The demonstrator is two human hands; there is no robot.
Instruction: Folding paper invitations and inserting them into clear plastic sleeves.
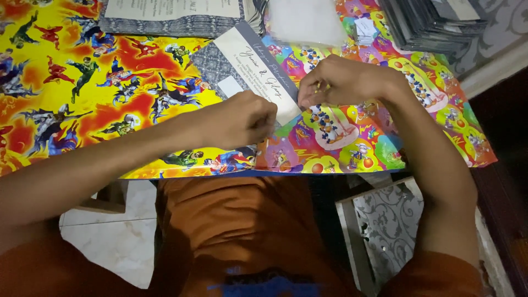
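- Card [250, 69] — one, grey and white, lying tilted near the bench's [110, 88] front edge, middle.
- Hands — two: left hand [245, 118] and right hand [335, 82] each pinching the card's near end.
- Stacks — two at the far edge: one [170, 19] left, one [429, 22] in the right corner.

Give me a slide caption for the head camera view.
Both hands, left hand and right hand, pinch a patterned card over a cartoon-print table cover.

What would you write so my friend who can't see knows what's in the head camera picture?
Two bare hands, left hand and right hand, pinch the near edge of a grey-and-white printed paper card lying on a table covered in bright cartoon-patterned wrapping paper. Stacks of similar grey cards sit behind.
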